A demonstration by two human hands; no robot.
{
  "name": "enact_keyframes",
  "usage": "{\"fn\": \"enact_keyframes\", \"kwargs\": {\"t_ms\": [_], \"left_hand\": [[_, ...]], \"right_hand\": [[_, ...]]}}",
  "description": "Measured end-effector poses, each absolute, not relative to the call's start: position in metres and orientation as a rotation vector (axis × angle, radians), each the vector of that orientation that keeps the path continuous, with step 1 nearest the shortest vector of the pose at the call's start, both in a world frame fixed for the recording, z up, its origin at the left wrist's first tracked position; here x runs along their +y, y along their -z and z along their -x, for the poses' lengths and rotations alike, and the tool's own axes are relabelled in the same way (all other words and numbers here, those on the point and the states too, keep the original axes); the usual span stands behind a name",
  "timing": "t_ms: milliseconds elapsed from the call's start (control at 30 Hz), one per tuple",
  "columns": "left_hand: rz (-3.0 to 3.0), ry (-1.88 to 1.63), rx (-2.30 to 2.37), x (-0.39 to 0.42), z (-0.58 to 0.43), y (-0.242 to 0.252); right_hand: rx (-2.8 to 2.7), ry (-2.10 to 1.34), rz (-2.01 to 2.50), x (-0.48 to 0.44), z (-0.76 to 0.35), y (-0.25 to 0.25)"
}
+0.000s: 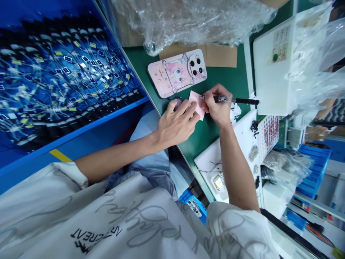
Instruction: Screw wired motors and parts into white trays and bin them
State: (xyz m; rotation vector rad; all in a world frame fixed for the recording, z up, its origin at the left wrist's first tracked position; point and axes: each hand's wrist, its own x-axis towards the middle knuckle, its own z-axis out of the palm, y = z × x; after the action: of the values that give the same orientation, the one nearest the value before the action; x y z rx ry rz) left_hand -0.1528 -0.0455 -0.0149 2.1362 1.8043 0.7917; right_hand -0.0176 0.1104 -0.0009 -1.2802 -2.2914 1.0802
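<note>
Item: small pink paper note (196, 102) on the green tabletop (215, 77), pinned by our flat left hand (176, 124), our right hand (217, 106) clamped on a slim black plastic pen (237, 101); risk, we judge: slack pinning lets the note slide, skewing the stroke.

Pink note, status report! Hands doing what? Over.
Left hand pins pink note to green table. Right hand grips black pen, tip on note. Phone case nearby, clear.

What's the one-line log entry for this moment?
left hand pressing pink note | right hand gripping black pen, tip on note | pink-cased phone flat on green mat
</note>
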Motion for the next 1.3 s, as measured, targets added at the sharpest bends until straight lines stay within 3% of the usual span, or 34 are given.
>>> {"fn": "enact_keyframes", "kwargs": {"t_ms": [200,467,633,767,867,1000,1133,1300], "left_hand": [[-2.105,-0.845,1.798,-0.047,0.152,0.019],[-2.161,-0.85,1.805,-0.049,0.158,0.022],[-2.195,-0.909,1.81,-0.048,0.165,0.026],[-2.213,-0.89,1.78,-0.046,0.17,0.028],[-2.203,-0.924,1.814,-0.05,0.175,0.028],[-2.212,-1.061,1.791,-0.055,0.172,0.024],[-2.303,-1.257,1.571,-0.059,0.137,0.007],[-2.297,-1.155,1.309,-0.061,0.071,-0.018]], "right_hand": [[-2.354,-0.697,1.439,0.117,0.008,-0.007],[-3.057,0.016,1.433,0.102,0.011,-0.044],[-3.146,0.136,1.405,0.093,0.009,-0.051],[-2.971,0.174,1.345,0.058,-0.012,-0.077],[-2.763,0.211,1.063,-0.003,-0.039,-0.095],[-2.518,0.284,0.883,-0.095,-0.088,-0.086],[-2.283,0.182,1.18,-0.152,-0.15,-0.054],[-1.751,0.305,1.56,-0.176,-0.235,-0.038]]}}
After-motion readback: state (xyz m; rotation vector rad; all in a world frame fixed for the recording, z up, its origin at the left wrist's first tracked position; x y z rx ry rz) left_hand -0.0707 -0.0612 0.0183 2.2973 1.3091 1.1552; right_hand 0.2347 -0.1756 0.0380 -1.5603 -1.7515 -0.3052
